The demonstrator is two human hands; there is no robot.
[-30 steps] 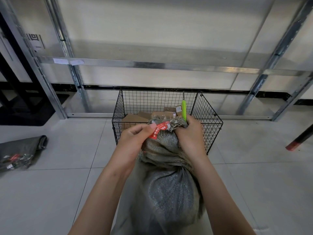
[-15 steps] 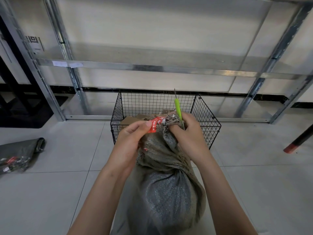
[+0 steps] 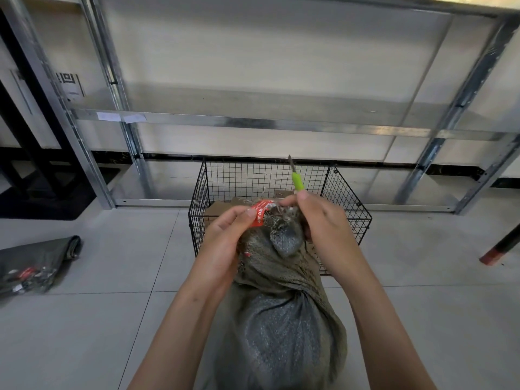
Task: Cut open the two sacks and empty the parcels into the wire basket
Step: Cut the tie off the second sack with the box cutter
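Head view, the only one: a person stands over a grey woven sack (image 3: pixel 281 311) that sits upright on the floor between the forearms, just in front of the wire basket (image 3: pixel 347 198). Its neck is bunched and frayed at the top. The left hand (image 3: pixel 225 243) pinches a red tag (image 3: pixel 260 213) at that neck between thumb and fingers. The right hand (image 3: pixel 323 229) has its fingers curled round a green-handled cutter (image 3: pixel 297 181), blade pointing up and away from the sack, while thumb and forefinger touch the frayed threads.

The step in hand looks like opening this sack's closure. Whether the tie is already cut cannot be told; the neck is still gathered. The next move likely calls for bringing the blade down to the binding beside the tag, keeping it clear of the left fingers, then pulling the mouth open and tipping the sack over the basket's near rim.

Brown cardboard parcels (image 3: pixel 218 212) already lie in the basket, and another sack (image 3: pixel 36 263) lies flat on the floor well off to the left, so one sack appears emptied and the task about halfway done.

The floor (image 3: pixel 112 277) is pale grey tile with dark joints. Behind the basket stands a bare metal shelving frame (image 3: pixel 253 125) against a light wall, with a small paper label on its rail. A dark leg with a red foot (image 3: pixel 498 249) enters at the right edge.
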